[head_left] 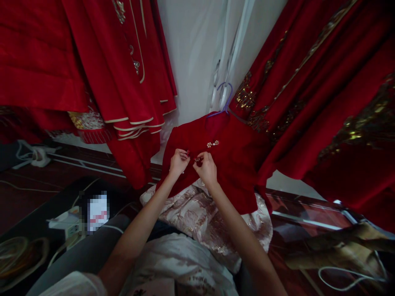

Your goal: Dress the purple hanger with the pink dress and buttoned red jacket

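Note:
A short red velvet jacket [234,164] hangs on a purple hanger [224,98] in the middle of the view. My left hand [178,162] and my right hand [206,167] are both closed in a pinch on a small beaded fastening [193,157] at the jacket's front edge, fingertips almost touching. A second pearl fastening [212,143] sits just above them, done up. Below the jacket lies a pale pink and gold brocade skirt [197,218] over my lap.
Long red embroidered gowns [101,74] hang at the left and more red gowns [324,102] with gold trim at the right. A power strip [66,224] and cables lie on the dark floor at lower left. A beige object [336,246] lies at lower right.

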`<state>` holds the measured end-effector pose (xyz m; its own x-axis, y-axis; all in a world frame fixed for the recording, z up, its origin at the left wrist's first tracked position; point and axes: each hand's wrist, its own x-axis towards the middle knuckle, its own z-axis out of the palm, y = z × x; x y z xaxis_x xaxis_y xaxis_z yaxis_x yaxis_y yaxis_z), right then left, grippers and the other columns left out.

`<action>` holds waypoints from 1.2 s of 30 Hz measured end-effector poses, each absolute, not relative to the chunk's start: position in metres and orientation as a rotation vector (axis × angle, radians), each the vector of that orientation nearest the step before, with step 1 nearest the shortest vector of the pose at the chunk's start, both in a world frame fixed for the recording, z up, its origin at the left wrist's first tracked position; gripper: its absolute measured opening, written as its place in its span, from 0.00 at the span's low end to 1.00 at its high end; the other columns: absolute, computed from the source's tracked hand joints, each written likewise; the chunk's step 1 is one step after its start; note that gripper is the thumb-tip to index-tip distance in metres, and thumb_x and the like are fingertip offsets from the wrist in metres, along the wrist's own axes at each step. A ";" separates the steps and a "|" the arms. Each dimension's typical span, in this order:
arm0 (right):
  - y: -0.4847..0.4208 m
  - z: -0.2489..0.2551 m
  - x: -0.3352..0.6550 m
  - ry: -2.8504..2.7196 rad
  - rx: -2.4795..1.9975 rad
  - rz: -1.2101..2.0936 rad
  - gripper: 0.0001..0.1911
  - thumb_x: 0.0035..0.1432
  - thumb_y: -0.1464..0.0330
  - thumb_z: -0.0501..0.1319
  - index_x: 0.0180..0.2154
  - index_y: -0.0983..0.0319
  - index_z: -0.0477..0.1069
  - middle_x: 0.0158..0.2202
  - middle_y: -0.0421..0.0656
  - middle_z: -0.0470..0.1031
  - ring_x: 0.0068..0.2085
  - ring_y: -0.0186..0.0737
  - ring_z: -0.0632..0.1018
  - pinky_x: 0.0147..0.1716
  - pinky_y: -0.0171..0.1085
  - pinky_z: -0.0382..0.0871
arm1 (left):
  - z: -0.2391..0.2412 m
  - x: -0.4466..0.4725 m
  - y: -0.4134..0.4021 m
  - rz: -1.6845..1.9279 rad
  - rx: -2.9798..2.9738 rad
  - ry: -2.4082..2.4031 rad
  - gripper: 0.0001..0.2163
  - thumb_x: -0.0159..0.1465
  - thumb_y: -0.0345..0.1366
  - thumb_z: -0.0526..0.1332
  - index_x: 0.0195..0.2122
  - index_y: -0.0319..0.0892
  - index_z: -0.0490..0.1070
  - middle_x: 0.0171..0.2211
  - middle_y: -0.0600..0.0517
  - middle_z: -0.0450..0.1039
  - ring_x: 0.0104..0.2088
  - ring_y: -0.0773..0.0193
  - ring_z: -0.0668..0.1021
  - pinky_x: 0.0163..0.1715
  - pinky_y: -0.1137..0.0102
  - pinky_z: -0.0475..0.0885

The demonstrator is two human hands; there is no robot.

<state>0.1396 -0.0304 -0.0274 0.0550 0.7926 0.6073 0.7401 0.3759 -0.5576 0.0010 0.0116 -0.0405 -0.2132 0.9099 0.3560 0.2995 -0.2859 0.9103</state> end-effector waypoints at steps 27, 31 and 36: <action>-0.004 -0.019 0.141 -1.821 -1.099 0.310 0.10 0.58 0.72 0.57 0.40 0.61 0.74 0.37 0.43 0.70 0.30 0.31 0.74 0.33 0.32 0.73 | -0.026 -0.003 0.005 1.510 0.855 0.945 0.02 0.58 0.27 0.61 0.31 0.34 0.72 0.26 0.51 0.76 0.27 0.71 0.78 0.34 0.73 0.74; -0.006 -0.019 0.140 -1.821 -1.092 0.296 0.10 0.59 0.73 0.57 0.40 0.62 0.75 0.38 0.43 0.71 0.31 0.32 0.75 0.36 0.33 0.73 | -0.025 -0.003 0.003 1.510 0.902 0.965 0.03 0.55 0.29 0.64 0.29 0.34 0.75 0.27 0.50 0.77 0.27 0.70 0.78 0.36 0.71 0.76; -0.010 -0.019 0.138 -1.770 -1.069 0.326 0.10 0.60 0.71 0.56 0.41 0.61 0.75 0.39 0.44 0.71 0.36 0.34 0.76 0.39 0.34 0.74 | -0.024 -0.003 0.002 1.531 1.001 0.997 0.04 0.53 0.30 0.66 0.29 0.35 0.77 0.28 0.50 0.78 0.29 0.68 0.79 0.37 0.69 0.77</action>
<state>0.1383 -0.0099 -0.0195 -0.1078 0.7820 0.6138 0.5124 0.5728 -0.6398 -0.0027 0.0020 -0.0236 -0.1457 0.9833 0.1092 -0.2979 -0.1489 0.9429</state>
